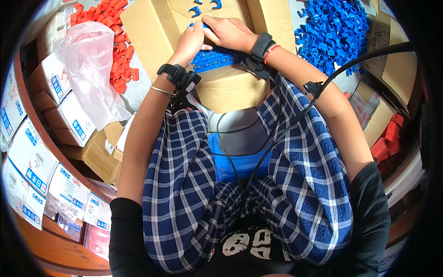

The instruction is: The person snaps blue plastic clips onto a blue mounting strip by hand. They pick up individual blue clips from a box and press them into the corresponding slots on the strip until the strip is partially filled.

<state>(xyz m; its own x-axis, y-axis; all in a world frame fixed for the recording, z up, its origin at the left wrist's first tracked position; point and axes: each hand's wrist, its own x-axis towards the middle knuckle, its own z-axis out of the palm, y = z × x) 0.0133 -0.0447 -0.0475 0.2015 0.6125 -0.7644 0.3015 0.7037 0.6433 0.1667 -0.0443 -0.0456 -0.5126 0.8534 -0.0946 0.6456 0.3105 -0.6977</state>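
Observation:
An open cardboard box (233, 85) stands in front of my knees. Inside it, blue plastic pipe clips (214, 62) are packed side by side in straight rows at the near end. A few loose blue clips (195, 11) lie on the cardboard further back. My left hand (190, 42) and my right hand (230, 34) meet above the rows, fingers closed around a blue pipe clip (206, 26) that shows between them. The fingers cover most of it, so I cannot tell whether it is joined to others.
Loose blue clips (330, 34) are heaped to the right, orange-red tube-shaped pieces (122, 57) to the left beside a clear plastic bag (87, 64). White cartons (34, 152) line the left side. A black cable (350, 64) crosses my right arm. Red blocks (387, 141) sit far right.

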